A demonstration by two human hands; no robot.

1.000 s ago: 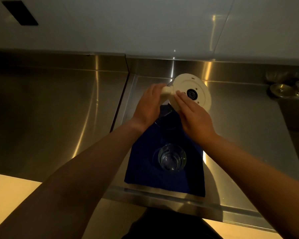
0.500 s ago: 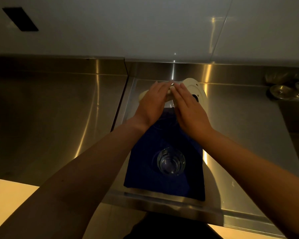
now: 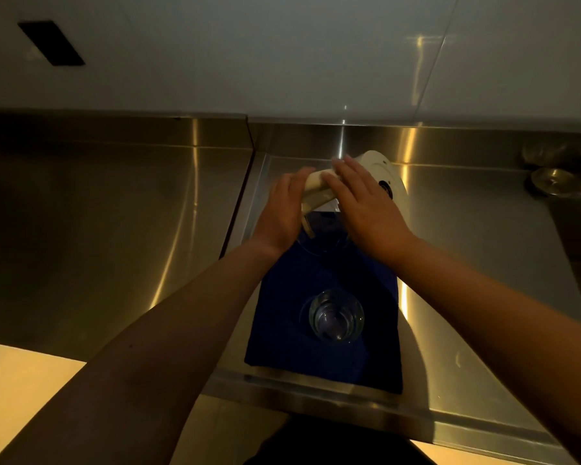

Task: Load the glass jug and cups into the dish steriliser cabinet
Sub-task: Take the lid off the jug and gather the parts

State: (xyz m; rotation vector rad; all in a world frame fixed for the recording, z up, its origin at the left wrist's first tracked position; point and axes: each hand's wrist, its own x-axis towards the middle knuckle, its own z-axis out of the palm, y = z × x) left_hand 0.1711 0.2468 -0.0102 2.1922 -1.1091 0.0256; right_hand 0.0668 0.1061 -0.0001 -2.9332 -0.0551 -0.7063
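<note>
The glass jug (image 3: 379,169) has a cream base and handle and is tipped over, its round base facing up and to the right, above the far end of a blue cloth (image 3: 282,317). My left hand (image 3: 282,209) grips the cream handle from the left. My right hand (image 3: 366,203) lies over the jug's body, fingers spread flat against it. The jug's glass body is mostly hidden under my hands. A clear glass cup (image 3: 336,318) stands upright on the near half of the cloth, between my forearms.
The cloth lies on a stainless steel counter (image 3: 483,263) with a raised back edge and a seam to a second steel surface (image 3: 114,229) on the left. Small metal dishes (image 3: 557,179) sit at the far right. A tiled wall rises behind.
The jug has tilted further, its base turning away to the right. My right hand slid over its body, and my left hand shifted along the handle.
</note>
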